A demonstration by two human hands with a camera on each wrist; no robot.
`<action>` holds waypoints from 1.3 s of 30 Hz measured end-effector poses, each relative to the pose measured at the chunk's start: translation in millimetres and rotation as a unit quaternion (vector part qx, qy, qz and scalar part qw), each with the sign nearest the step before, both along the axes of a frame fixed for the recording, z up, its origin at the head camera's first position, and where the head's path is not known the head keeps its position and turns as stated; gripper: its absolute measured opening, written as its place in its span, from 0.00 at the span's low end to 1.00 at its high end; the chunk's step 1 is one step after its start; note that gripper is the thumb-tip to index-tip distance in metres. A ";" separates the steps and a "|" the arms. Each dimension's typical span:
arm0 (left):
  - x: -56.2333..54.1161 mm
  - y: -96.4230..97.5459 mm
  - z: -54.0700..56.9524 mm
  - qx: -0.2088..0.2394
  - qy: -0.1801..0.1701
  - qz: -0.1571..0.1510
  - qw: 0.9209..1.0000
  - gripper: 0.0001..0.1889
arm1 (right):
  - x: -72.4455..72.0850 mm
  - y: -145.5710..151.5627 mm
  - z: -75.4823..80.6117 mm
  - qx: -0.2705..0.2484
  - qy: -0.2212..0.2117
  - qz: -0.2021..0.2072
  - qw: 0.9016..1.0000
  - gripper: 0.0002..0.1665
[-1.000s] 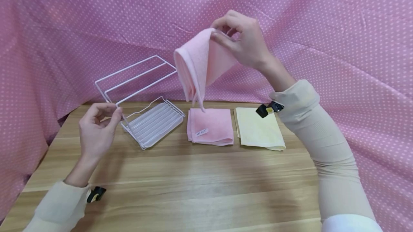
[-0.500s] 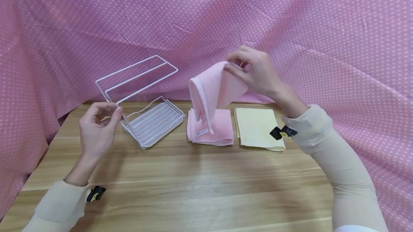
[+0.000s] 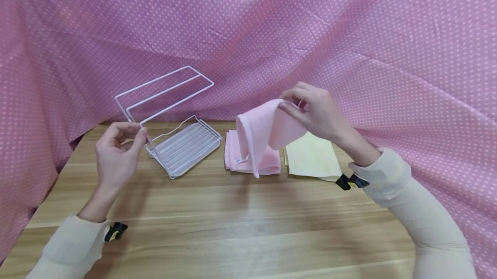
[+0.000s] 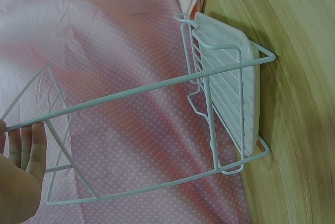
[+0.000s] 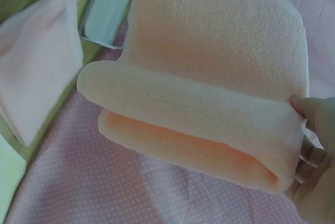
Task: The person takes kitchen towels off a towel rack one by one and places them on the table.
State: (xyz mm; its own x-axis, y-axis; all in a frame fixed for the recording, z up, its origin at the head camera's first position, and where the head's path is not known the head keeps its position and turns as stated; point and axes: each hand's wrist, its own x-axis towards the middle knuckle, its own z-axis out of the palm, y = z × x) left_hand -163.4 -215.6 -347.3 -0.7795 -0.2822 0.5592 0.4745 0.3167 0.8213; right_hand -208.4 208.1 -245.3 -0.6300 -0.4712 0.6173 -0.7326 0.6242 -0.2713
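Note:
A white wire rack (image 4: 131, 92) stands on the table, with a white tray (image 3: 186, 149) under the slats of its base. My left hand (image 3: 116, 154) pinches the rack's near upper corner between thumb and fingers. In my right hand (image 3: 320, 113), a light pink folded towel (image 3: 258, 123) hangs by its upper edge, draped in a loose loop. It overlaps a second pink folded towel (image 3: 272, 166) with a small white label, lying flat on the table. The right wrist view shows the held towel's plush surface (image 5: 209, 35) and the thumb pressed on its edge.
A pale yellow folded towel (image 3: 314, 158) lies just right of the flat pink one, partly behind the right hand and its towel. The wooden table (image 3: 217, 227) reaches back to a pink polka-dot cloth (image 3: 248, 24) hung behind and around the sides.
My right hand has come down and a little to the right with the pink towel, from high above the table to low over the flat pink towel. The left hand and rack stay put.

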 end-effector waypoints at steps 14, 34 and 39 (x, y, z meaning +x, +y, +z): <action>-0.9 -0.6 -1.3 0.017 -0.001 -0.005 1.000 0.14 | 33.2 3.0 -42.8 -0.011 -0.049 0.020 0.999 0.04; -1.4 -1.3 -2.7 0.016 0.002 -0.009 1.000 0.12 | 73.9 -2.3 -85.7 -0.037 -0.191 0.052 0.979 0.03; -0.8 -1.1 -2.6 0.014 0.001 -0.005 1.000 0.13 | 83.2 -4.4 -91.3 -0.043 -0.236 0.056 0.969 0.03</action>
State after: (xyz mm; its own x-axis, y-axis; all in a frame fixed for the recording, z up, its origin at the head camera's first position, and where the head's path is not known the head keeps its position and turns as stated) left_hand -164.2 -216.7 -349.9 -0.7814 -0.2905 0.5523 0.4787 0.2887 0.8292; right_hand -125.2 203.7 -336.6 -0.7991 -0.5128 0.3139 -0.5770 0.5073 -0.6401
